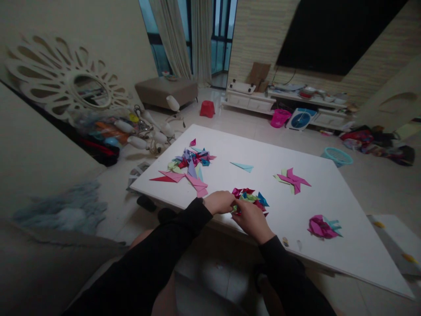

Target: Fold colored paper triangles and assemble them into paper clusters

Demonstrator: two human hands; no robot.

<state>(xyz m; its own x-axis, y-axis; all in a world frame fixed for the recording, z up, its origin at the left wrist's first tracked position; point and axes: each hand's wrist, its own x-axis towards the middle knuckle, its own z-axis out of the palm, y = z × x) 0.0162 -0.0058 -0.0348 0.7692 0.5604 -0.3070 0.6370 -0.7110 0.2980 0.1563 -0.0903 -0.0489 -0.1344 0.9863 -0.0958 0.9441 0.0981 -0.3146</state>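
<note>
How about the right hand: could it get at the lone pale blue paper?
Probably yes: nothing covers the pale blue paper, and only a colourful pile, which the right hand is touching, sits in between.

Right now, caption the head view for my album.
Two hands at folded colored paper on a white table.

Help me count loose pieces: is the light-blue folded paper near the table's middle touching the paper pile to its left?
No, bare white tabletop shows between the light-blue folded paper and the pile.
</note>
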